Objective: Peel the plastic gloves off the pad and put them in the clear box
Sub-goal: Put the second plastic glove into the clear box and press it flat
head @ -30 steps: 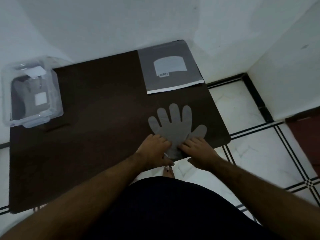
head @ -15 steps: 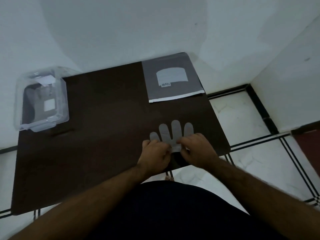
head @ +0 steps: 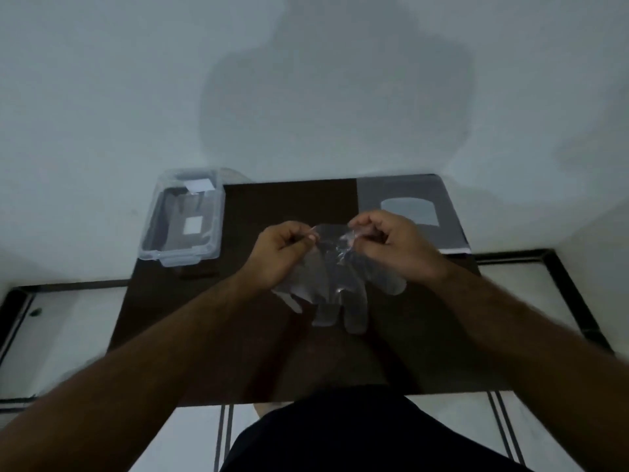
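A thin clear plastic glove [head: 335, 287] hangs in the air over the dark table [head: 272, 206], fingers pointing down toward me. My left hand [head: 284, 255] pinches its cuff edge on the left and my right hand [head: 391, 247] pinches the cuff on the right. The grey pad [head: 439, 212] of gloves lies flat at the far right corner of the table, partly behind my right hand. The clear box [head: 185, 221] stands open at the far left corner, with clear material and a white label inside.
A white wall runs right behind the table. White floor tiles with black lines [head: 531, 294] lie to the right, left and near side. My dark clothing [head: 357, 434] fills the bottom of the view.
Both hands lifted the glove off the table from near the front edge, and it now hangs between them. The view has tilted up toward the wall.
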A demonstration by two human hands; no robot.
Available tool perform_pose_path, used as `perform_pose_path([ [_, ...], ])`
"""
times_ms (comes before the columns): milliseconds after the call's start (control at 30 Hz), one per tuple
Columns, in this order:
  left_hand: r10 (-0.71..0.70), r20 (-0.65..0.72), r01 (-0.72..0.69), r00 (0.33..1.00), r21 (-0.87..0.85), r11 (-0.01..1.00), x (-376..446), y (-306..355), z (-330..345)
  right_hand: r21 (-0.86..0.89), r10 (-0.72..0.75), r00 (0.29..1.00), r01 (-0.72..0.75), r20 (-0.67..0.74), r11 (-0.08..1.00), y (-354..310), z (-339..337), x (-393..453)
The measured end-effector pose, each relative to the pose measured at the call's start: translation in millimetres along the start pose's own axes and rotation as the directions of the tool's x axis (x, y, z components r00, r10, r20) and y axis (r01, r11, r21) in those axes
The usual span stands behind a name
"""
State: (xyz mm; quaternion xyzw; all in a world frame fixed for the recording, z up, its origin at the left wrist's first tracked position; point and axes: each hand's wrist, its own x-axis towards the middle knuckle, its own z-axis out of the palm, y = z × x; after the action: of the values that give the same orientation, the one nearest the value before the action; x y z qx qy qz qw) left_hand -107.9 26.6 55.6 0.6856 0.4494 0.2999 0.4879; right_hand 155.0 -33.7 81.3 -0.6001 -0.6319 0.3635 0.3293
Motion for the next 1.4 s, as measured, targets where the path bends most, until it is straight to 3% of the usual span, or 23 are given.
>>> perform_pose_path([
  [233,-0.033,-0.119,0.034,0.992,0.005,0.999,17.3,-6.6,-116.8,-0.114,-0.023,0.992,0.038,0.127,0.993,-57.4,43.9,98.5],
  [367,-0.03,-0.186,0.054,0.982,0.125,0.991,25.9,-14.8,-177.6,-0.142,-0.042,0.987,0.064,0.154,0.988,-87.3,79.9,151.8],
  [567,-0.039,-0.27,0.111,0.962,0.258,0.96,64.8,-50.1,-268.9,-0.254,-0.066,0.991,0.095,0.118,0.963,-133.9,135.2,239.4],
  [767,-0.015,-0.391,0.121,0.92,0.247,0.961,127.3,-67.4,-336.4,-0.391,-0.222,0.975,0.208,0.009,0.897,-181.4,169.8,332.2],
  [1100,0.231,-0.485,-0.105,0.844,0.273,0.956,163.0,-85.6,-403.6,-0.394,-0.476,0.874,0.406,-0.096,0.825,-219.4,193.8,369.2],
  [1300,0.462,-0.36,-0.24,0.811,0.516,0.823,129.3,-118.6,-415.7,-0.441,-0.615,0.789,0.558,0.017,0.703,-198.1,220.9,346.8],
  [1400,0.472,-0.308,-0.215,0.826,0.602,0.769,118.1,-147.0,-414.3,-0.489,-0.617,0.772,0.601,0.153,0.631,-179.8,234.2,342.6],
])
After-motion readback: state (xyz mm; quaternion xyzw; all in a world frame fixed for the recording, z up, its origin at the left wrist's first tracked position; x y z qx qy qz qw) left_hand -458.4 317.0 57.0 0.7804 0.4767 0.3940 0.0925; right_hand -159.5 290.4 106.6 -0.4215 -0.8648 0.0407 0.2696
